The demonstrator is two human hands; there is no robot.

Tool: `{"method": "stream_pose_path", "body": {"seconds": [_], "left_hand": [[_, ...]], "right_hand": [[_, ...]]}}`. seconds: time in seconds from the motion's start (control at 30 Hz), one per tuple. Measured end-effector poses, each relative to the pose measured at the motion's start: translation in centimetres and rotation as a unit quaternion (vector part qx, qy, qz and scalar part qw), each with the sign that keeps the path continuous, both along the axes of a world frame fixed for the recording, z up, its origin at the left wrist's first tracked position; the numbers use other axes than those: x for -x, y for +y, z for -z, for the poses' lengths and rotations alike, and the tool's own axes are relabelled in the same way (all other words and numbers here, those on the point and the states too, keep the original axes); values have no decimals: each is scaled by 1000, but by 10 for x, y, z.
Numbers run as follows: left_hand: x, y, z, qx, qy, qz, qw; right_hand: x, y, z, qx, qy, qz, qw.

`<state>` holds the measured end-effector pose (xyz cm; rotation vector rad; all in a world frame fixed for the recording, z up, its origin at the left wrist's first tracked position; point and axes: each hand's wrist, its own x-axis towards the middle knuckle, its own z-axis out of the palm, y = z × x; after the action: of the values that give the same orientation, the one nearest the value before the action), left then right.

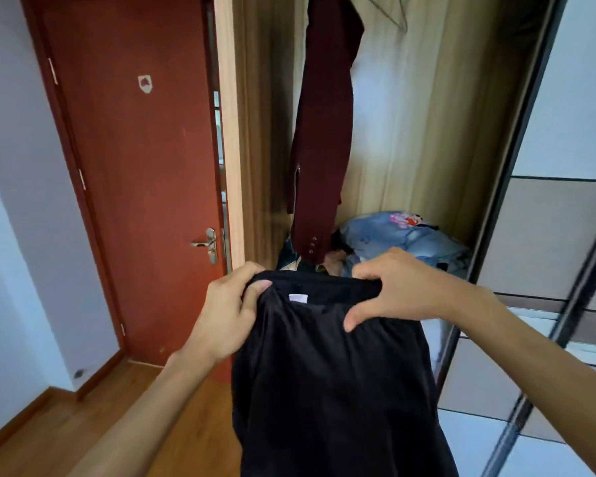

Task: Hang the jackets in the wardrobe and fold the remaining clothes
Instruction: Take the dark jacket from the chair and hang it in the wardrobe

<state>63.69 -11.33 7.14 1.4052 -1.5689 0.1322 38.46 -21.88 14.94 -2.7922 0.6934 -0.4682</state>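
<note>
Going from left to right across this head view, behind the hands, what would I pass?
pale blue wall, red-brown wooden door, silver metal door handle, dark maroon hanging jacket, bare grey wire hanger, pale sliding wardrobe door. In front, left hand and right hand hold a black garment; omitted.

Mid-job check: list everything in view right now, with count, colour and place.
black garment: 1, black with a white label, held up in front of the wardrobe
jacket: 1, dark red, hanging inside the wardrobe, left part
hanger: 1, grey wire, bare, top of wardrobe, right of the jacket
pile of clothes: 1, mostly light blue, wardrobe bottom
wardrobe: 1, light wood inside, open
sliding door: 1, pale panels, dark frame, far right
room door: 1, red-brown, left of wardrobe
floor: 1, brown wood, lower left
left hand: 1, grips the garment's top edge, left side
right hand: 1, grips the same edge, right side
</note>
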Motion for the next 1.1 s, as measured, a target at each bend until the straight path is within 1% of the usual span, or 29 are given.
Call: {"method": "stream_pose_path", "body": {"seconds": [0.03,0.1,0.17,0.27,0.33,0.4,0.43,0.5,0.57,0.6,0.63,0.67,0.7,0.73,0.77,0.83,0.87,0.93,1.0,1.03,1.1], "left_hand": [[5,-12,-11,0,-23,-1,1000],[19,-41,-31,14,-76,-8,997],[26,-61,-53,56,-113,-21,992],[41,-105,-86,104,-163,-51,980],[50,-132,-104,118,-179,-65,974],[57,-154,-116,132,-190,-72,970],[61,-162,-120,135,-195,-73,969],[66,-177,-124,142,-197,-75,967],[64,-192,-126,138,-181,-76,971],[61,-199,-127,130,-166,-77,975],[59,-206,-129,120,-150,-75,978],[57,-213,-131,107,-136,-71,982],[55,-219,-133,94,-120,-67,986],[52,-226,-136,83,-105,-63,989],[47,-233,-139,74,-88,-58,992],[34,-248,-146,55,-43,-45,997],[27,-255,-150,45,-5,-28,999],[21,-269,-155,14,120,30,992],[23,-280,-160,-32,267,112,957],[27,-287,-165,-55,315,144,936],[32,-304,-178,-91,352,182,913]], "right_hand": [[10,-11,3,-15,14,15,1000],[32,-39,10,-58,12,31,998],[47,-60,20,-136,-7,36,990],[77,-96,35,-230,-75,28,970],[94,-117,47,-274,-126,29,953],[109,-134,61,-325,-153,30,933],[116,-141,66,-339,-162,23,926],[128,-159,70,-328,-173,7,929],[136,-176,62,-293,-231,12,928],[137,-184,53,-279,-287,22,916],[136,-191,43,-275,-353,32,894],[132,-197,32,-281,-417,39,863],[126,-201,18,-281,-466,47,838],[118,-204,4,-270,-491,59,826],[110,-208,-10,-238,-491,72,835],[95,-223,-32,-168,-450,103,871],[88,-233,-43,-136,-422,127,887],[78,-254,-62,-65,-381,181,904],[67,-274,-80,-14,-367,227,902],[62,-283,-89,-8,-365,241,899],[55,-300,-104,-24,-357,251,899]]}}
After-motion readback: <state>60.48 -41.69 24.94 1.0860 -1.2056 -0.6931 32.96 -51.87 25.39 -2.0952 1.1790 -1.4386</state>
